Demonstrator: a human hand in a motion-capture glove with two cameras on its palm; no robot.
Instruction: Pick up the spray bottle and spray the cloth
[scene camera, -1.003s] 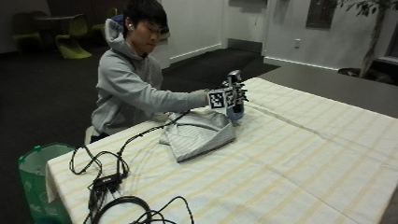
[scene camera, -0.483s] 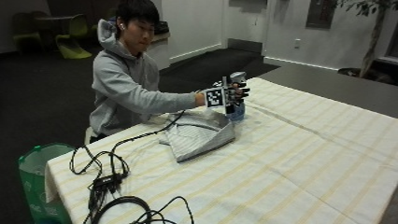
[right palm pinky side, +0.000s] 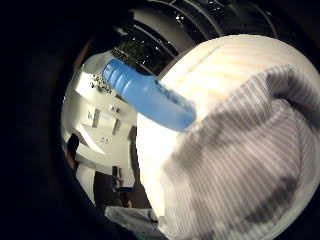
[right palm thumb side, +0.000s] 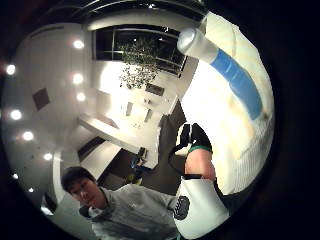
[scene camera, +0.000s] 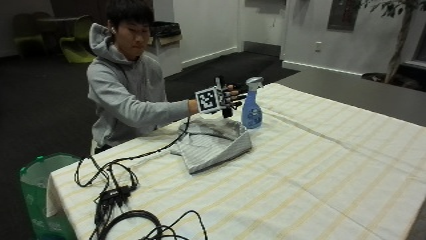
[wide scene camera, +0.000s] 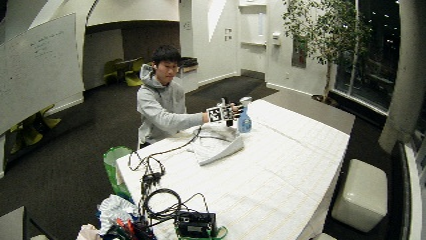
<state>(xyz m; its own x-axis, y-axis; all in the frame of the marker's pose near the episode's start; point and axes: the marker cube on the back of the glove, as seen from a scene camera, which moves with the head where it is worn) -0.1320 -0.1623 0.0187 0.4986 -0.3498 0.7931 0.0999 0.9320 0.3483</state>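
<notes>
Spray bottle stood upright on the table, close to the long edge I sat at and toward its far end, blue with a pale trigger head. Nearest the outside camera, black cables trailed over the corner of the yellow-striped tablecloth, and a green bin stood on the floor beside that corner. Further in, the grey striped cloth lay crumpled near my edge, with the bottle just past it and seemingly touching its fold. My gloved right hand hovered above the cloth, level with the bottle's head and just beside it, fingers spread and relaxed, gripping nothing. Whether a fingertip brushed the trigger I could not tell from that angle. In the palm views the bottle showed close to my palm, with the cloth beneath.
</notes>
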